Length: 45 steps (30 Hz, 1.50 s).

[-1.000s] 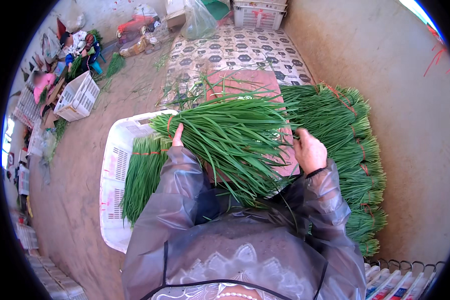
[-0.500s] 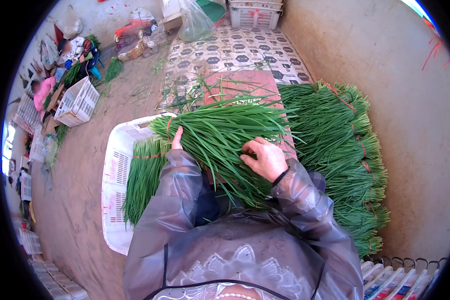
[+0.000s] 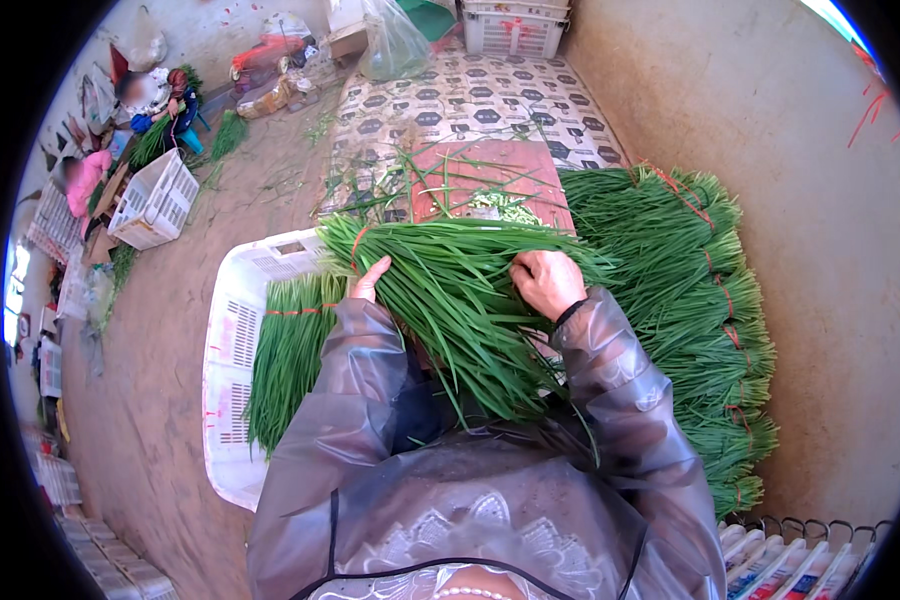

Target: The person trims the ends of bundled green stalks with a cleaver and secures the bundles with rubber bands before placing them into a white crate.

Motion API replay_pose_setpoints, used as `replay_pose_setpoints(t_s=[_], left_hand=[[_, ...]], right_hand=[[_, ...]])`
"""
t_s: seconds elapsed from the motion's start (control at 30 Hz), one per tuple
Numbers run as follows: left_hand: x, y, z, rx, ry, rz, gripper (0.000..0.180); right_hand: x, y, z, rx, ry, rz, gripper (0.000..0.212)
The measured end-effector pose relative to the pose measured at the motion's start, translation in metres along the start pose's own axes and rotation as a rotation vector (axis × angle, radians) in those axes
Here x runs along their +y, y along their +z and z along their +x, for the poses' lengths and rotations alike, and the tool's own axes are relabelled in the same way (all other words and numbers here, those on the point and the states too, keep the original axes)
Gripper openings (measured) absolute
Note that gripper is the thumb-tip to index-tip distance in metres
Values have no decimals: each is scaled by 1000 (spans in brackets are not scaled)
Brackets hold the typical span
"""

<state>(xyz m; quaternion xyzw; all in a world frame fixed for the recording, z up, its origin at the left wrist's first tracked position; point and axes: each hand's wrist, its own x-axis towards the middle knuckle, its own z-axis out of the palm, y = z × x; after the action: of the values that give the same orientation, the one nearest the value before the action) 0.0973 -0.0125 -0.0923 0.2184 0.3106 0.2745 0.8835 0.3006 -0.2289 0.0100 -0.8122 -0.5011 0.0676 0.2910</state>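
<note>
A bundle of garlic chives (image 3: 470,290) lies across in front of me, its pale stem ends to the left and tied with a red band. My left hand (image 3: 372,279) grips it from beneath near the band; only the thumb side shows. Over the leafy right part, my right hand (image 3: 549,284) is closed, its fingers curled onto some of the leaves. Below the bundle stands a pinkish-red board (image 3: 485,172), with loose leaves and pale trimmings on it. In a white basket (image 3: 232,300) at my left, more tied chives (image 3: 292,350) stand with stems up.
Many tied chive bundles (image 3: 670,290) are stacked along the wall at my right. Patterned sheeting (image 3: 490,90) covers the floor ahead. Two people (image 3: 160,110) sit at the far left by another white crate (image 3: 156,200). A white rack (image 3: 800,555) stands at lower right.
The bundle has swung a little, its leaves gathered lower and baring more of the board. My right hand has moved slightly right and up, and my left hand a little right.
</note>
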Motion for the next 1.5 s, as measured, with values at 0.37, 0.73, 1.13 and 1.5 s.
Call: replay_pose_setpoints(t_s=[0.37,0.73,1.13,1.5], left_hand=[[2,-24,23,-38,-177,-60,33],[-4,-24,29,-9,-142,-73,31],[-2,-27,26,-8,-171,-72,37],[-4,-33,34,16,-129,-34,38]], right_hand=[[22,-24,-14,-310,121,320,29],[49,-100,-66,-199,168,389,23],[-19,-98,-83,-405,11,328,21],[-10,-3,-32,-127,-122,-87,20]])
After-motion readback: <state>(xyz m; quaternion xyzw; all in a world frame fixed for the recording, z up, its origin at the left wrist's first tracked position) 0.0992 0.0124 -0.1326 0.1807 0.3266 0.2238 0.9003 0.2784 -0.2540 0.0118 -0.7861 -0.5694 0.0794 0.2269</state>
